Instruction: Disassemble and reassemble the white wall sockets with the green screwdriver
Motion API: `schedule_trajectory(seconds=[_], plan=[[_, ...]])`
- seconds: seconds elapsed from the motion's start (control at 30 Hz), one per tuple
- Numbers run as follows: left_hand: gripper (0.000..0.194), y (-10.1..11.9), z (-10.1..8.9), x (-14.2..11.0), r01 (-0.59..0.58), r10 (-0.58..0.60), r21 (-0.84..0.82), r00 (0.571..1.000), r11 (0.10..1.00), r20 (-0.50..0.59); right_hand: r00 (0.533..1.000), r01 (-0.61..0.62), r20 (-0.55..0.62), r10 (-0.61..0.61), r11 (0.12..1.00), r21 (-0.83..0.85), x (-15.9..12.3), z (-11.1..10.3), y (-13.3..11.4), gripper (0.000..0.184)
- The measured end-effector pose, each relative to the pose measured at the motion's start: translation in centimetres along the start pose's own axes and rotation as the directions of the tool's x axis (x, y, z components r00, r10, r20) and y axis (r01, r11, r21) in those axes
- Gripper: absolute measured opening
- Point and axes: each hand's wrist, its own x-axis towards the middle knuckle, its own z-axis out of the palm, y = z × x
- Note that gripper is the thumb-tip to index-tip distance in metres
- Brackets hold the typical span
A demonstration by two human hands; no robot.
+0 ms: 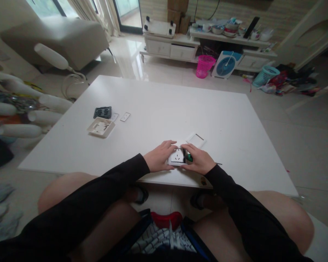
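Note:
A white wall socket with a dark strip at its right side sits near the table's front edge, between my two hands. My left hand is closed on its left side, thumb and fingers at the upper and lower edges. On the right side my right hand grips it the same way. Something green, with a thin metal shaft poking out beyond the hand, lies partly hidden under my right hand; it looks like a screwdriver. Just behind lies a white rectangular frame.
On the white table, at the left, are an open white socket box, a dark grey socket back and small white plates. Beyond stand a pink basket, a blue fan and a low cabinet.

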Motion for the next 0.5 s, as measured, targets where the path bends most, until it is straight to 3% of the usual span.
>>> schedule_trajectory(seconds=[0.07,0.3,0.5], plan=[[0.081,-0.5,0.1,-0.1,0.028,-0.027,-0.012,1.0,1.0,0.003,1.0,-0.002,-0.003,0.002,1.0,-0.019,0.1,0.1,0.0,0.079],[0.075,-1.3,0.9,0.0,0.096,-0.101,-0.086,0.993,0.992,-0.053,0.997,0.06,-0.046,-0.058,0.998,0.038,0.6,0.7,0.6,0.079],[0.079,-1.4,1.1,0.0,0.148,-0.152,-0.056,0.986,0.987,-0.071,1.0,0.008,-0.026,-0.007,1.0,0.027,0.5,0.1,1.0,0.08]])
